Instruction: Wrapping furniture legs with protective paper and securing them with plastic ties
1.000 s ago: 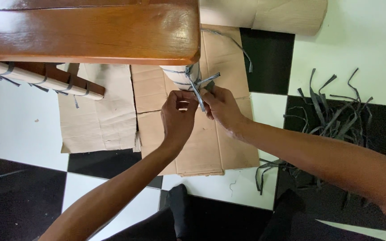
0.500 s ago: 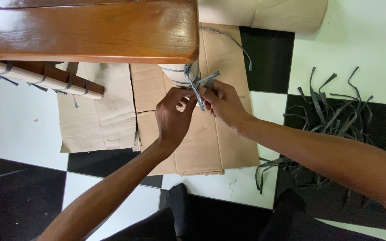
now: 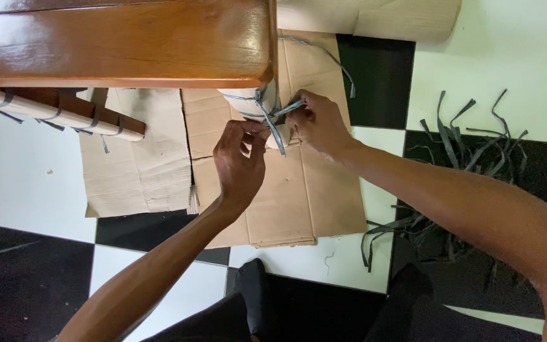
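Both hands — left hand (image 3: 240, 159), right hand (image 3: 316, 121) — grip flat grey strap (image 3: 275, 121) ends around a paper-wrapped leg (image 3: 248, 101).

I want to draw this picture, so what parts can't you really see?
- Head view: the upper part of the wrapped leg is hidden under the wooden tabletop.
- The knot in the grey strap is too small and partly covered by the right hand and left hand.
- The pile of straps is partly hidden by the right arm.

Glossy wooden tabletop (image 3: 121, 44), matt cardboard (image 3: 286, 190)
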